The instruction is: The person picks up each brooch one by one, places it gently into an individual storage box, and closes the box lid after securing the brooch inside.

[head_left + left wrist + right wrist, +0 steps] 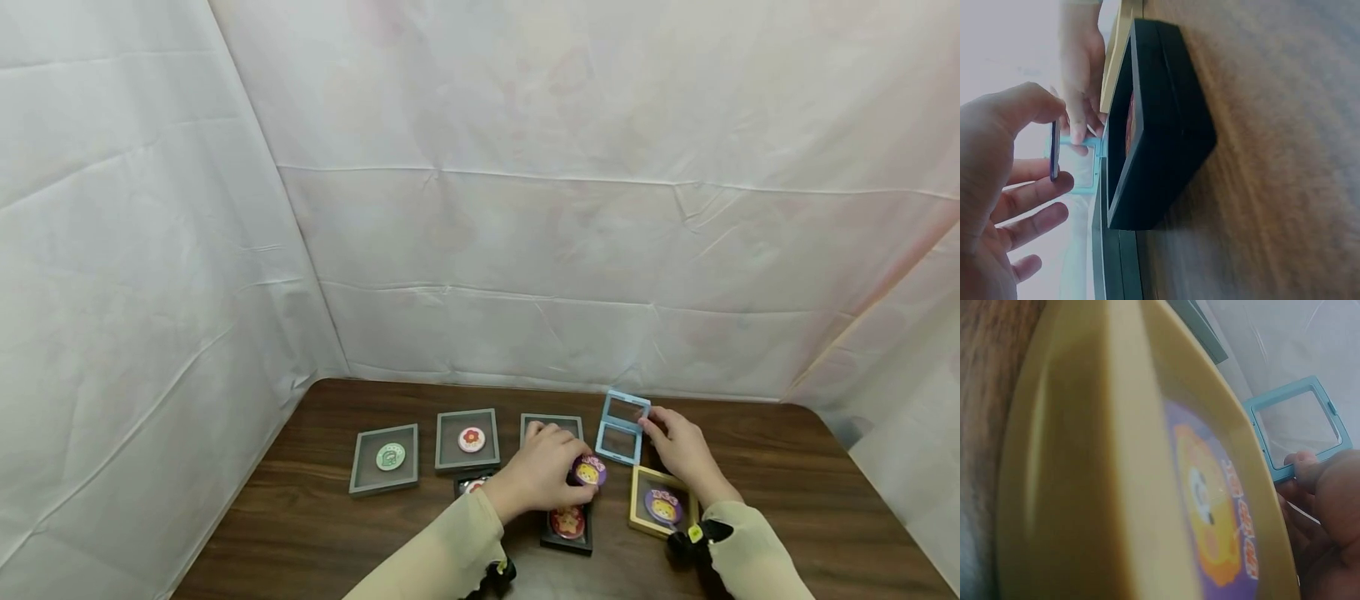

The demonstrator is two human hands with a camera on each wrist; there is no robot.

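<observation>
My left hand (538, 472) pinches a round purple badge (590, 471) with a yellow cartoon picture between thumb and fingers. In the left wrist view the badge (1054, 150) is edge-on, above a black display case (1169, 131). That case holds a red badge (567, 522). Off to the right, my right hand (682, 448) grips the edge of a light blue hinged display case (622, 426), which stands unfolded with clear windows. Its raised lid (1285, 394) shows in the right wrist view. Below the right hand lies a yellow case (640, 523) with another purple badge (663, 507) inside.
Two grey cases stand at left, one (362, 483) with a green badge (390, 456), the other (444, 457) with a red-flower badge (472, 439). A third grey case (551, 417) is partly behind my left hand. Another black case (459, 486) is mostly covered by it.
</observation>
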